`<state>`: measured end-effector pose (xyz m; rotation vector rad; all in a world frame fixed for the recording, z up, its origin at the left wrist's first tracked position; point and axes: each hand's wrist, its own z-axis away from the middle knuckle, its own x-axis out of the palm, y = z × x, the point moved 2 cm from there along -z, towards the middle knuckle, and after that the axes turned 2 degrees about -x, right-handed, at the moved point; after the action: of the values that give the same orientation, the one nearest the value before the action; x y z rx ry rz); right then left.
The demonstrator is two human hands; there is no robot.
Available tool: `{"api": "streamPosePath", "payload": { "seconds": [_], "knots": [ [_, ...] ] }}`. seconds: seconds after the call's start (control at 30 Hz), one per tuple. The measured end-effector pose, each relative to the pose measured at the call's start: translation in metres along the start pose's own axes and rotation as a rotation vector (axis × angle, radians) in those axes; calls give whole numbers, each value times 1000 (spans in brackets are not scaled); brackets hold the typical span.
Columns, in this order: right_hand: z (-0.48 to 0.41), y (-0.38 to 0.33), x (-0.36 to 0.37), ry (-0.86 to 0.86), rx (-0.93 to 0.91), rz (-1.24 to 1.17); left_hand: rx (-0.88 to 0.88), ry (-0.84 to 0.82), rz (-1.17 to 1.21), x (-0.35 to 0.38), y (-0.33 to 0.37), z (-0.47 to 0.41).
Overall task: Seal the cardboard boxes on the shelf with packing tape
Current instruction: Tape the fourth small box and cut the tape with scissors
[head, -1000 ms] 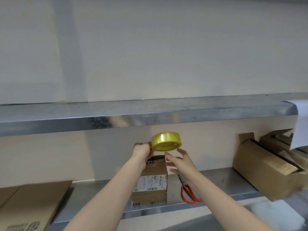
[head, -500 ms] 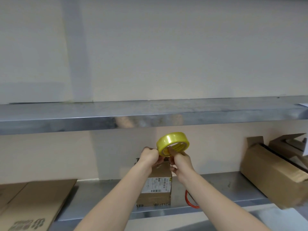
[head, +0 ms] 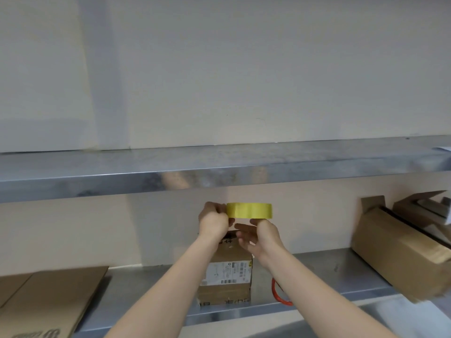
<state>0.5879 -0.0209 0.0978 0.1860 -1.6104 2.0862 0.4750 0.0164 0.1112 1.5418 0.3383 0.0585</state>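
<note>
1. Gripping the left rim of the yellow tape roll (head: pixel 249 211) with the left hand (head: pixel 214 222), fingers curled round it, and holding it flat and edge-on in the air.
2. Propping the roll from below with the right hand (head: pixel 262 237), fingers fairly straight and pointing left; not revealing whether a thumb is hooking into the core.
3. Probably hunting for the loose end: showing no free strip so far, so not yet pulling, sticking or cutting.
4. Passing over flattened cardboard (head: pixel 48 301) lying at the left end of the lower shelf (head: pixel 136 289).
5. Hovering both hands just above and in front of the small box (head: pixel 227 276), standing upright on that shelf with its printed label facing out; hiding most of its top, so leaving flaps and any tape there impossible to tell.
6. Showing scissors (head: pixel 278 292) just right of that box, only a red handle peeking past the right forearm.
7. Facing open boxes (head: pixel 395 252) tipped at the right end, flaps standing up, plainly untaped.
8. Looking farthest at the metal upper shelf (head: pixel 219 172) and the pale wall (head: pixel 244 81) behind.
9. Judging progress as barely beginning: seeing no seal on any box, leaving all of them to tape.
</note>
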Motion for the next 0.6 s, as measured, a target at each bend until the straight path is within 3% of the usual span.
{"api": "streamPosePath", "payload": {
  "seconds": [0.1, 0.23, 0.4, 0.47, 0.6],
  "knots": [
    [1, -2, -2, -33, -11, -2, 121, 48, -89, -4, 1, -3],
    [-3, -9, -19, 44, 94, -77, 102, 128, -81, -13, 0, -11],
    [3, -4, -11, -161, 185, -59, 86, 45, 96, -3, -9, -9],
    [-4, 0, -14, -110, 126, -61, 77, -68, 192, -2, -11, -8],
    [-23, -5, -26, 54, -130, 146, 79, -211, 96, -7, -12, -8]
  ]
}}
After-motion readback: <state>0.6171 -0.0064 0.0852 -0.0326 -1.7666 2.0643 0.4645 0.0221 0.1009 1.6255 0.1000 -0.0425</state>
